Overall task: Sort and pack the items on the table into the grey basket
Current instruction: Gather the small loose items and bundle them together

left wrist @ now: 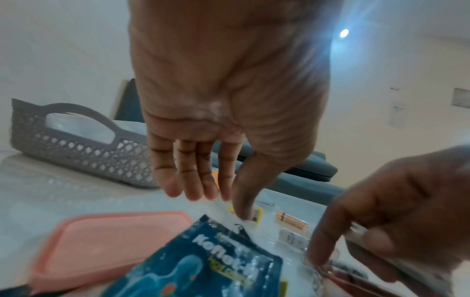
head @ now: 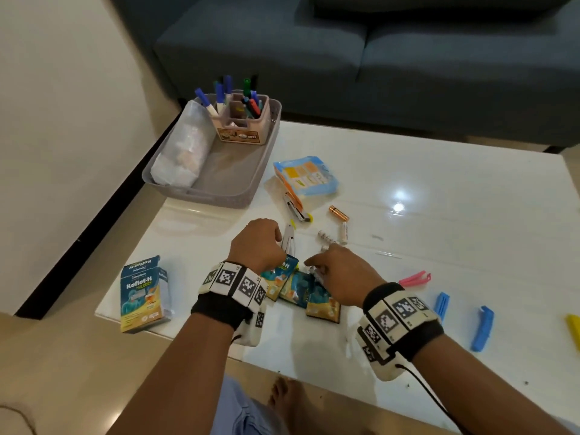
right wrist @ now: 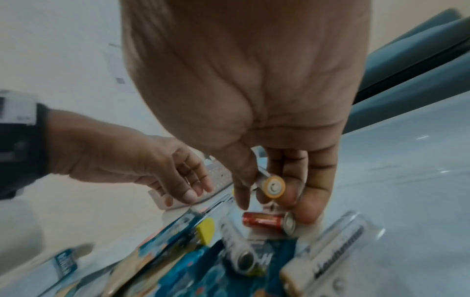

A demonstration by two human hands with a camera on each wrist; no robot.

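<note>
The grey basket [head: 226, 196] stands at the table's far left and holds a plastic bag [head: 183, 149] and a pen holder [head: 243, 124]. My left hand [head: 260, 243] hovers over a silver stapler [head: 288, 241] and the blue Koflet-H sachets [head: 295, 287]. Its fingers [left wrist: 198, 180] hang straight and hold nothing, the thumb tip touching the table. My right hand [head: 332, 271], just to the right, pinches a white battery with an orange end [right wrist: 273, 186] between thumb and fingers. More batteries [right wrist: 264, 221] lie under it.
A Koflet-H box [head: 144, 293] stands near the front left edge. A tissue pack [head: 306, 175], a second stapler [head: 296, 208] and loose batteries [head: 339, 212] lie mid-table. Pink [head: 414, 278], blue [head: 483, 332] and yellow [head: 574, 331] clips lie at the right. A sofa [head: 408, 73] stands behind.
</note>
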